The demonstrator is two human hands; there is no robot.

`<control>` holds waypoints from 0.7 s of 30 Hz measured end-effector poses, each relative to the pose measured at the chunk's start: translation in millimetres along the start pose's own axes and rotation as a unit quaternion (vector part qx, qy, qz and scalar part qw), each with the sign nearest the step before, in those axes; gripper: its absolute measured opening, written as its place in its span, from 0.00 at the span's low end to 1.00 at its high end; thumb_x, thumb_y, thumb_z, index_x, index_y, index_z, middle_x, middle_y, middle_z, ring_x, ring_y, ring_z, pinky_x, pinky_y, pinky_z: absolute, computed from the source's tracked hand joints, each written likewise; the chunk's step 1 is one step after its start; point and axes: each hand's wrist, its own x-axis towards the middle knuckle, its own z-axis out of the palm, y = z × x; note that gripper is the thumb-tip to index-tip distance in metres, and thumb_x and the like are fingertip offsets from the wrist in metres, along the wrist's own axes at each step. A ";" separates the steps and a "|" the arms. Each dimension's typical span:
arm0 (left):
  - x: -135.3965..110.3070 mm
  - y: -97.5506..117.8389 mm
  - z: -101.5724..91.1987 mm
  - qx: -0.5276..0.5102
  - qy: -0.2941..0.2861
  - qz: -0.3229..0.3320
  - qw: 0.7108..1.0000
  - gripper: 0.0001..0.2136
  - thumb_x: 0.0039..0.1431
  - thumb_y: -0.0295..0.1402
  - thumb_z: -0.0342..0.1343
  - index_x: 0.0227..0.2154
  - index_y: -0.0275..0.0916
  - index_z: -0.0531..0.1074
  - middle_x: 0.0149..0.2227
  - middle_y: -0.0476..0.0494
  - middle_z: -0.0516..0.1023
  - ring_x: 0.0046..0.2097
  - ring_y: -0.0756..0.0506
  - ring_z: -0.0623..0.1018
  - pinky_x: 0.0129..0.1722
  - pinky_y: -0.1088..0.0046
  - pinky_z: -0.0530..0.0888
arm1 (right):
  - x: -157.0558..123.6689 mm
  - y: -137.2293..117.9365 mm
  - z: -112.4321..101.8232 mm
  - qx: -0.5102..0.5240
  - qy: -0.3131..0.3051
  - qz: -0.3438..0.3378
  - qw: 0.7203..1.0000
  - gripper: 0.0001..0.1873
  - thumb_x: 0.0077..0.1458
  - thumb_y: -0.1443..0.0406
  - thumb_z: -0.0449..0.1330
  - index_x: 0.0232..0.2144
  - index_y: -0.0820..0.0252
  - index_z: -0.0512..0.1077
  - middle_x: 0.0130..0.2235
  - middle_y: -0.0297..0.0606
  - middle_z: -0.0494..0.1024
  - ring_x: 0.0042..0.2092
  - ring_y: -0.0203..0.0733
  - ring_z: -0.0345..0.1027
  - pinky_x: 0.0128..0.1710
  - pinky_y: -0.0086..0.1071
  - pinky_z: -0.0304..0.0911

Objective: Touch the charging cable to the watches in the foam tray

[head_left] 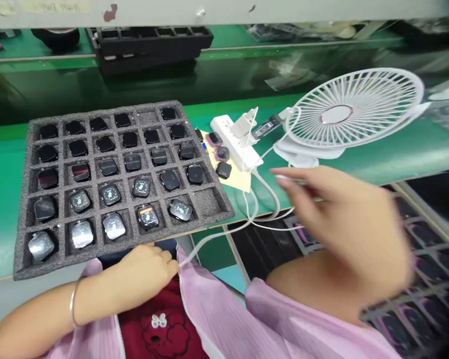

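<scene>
A grey foam tray [209, 203] lies at left on the green bench. Strapless smartwatches [148, 217] sit in most compartments. Several screens in the nearer rows are lit, others dark. My left hand [153, 269] is closed just below the tray's front edge, by my jacket; its fingertips are hidden. Right of the tray, my right hand [344, 224] is raised and blurred by motion. Thumb and forefinger pinch a thin white piece [290, 178] that looks like a cable end. Loose watches [223, 170] lie on a yellow paper [235, 184] beside the tray.
A white power strip [247, 154] bears plugs and a small meter [267, 127]. White cables [224, 233] hang over the bench edge. Behind my right hand stands a white fan [359, 109]. Trays of purple-edged pieces [426, 269] lie lower right. Black trays [149, 45] sit on the back shelf.
</scene>
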 end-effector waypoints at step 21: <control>-28.4 -10.3 -4.7 0.206 0.187 -0.111 0.954 0.26 0.63 0.18 0.49 0.59 0.42 0.77 0.41 0.41 0.83 0.35 0.44 0.77 0.33 0.66 0.76 | 25.3 62.5 89.7 -0.001 0.006 0.085 0.996 0.15 0.66 0.65 0.57 0.46 0.60 0.83 0.43 0.49 0.84 0.39 0.50 0.77 0.42 0.43 0.72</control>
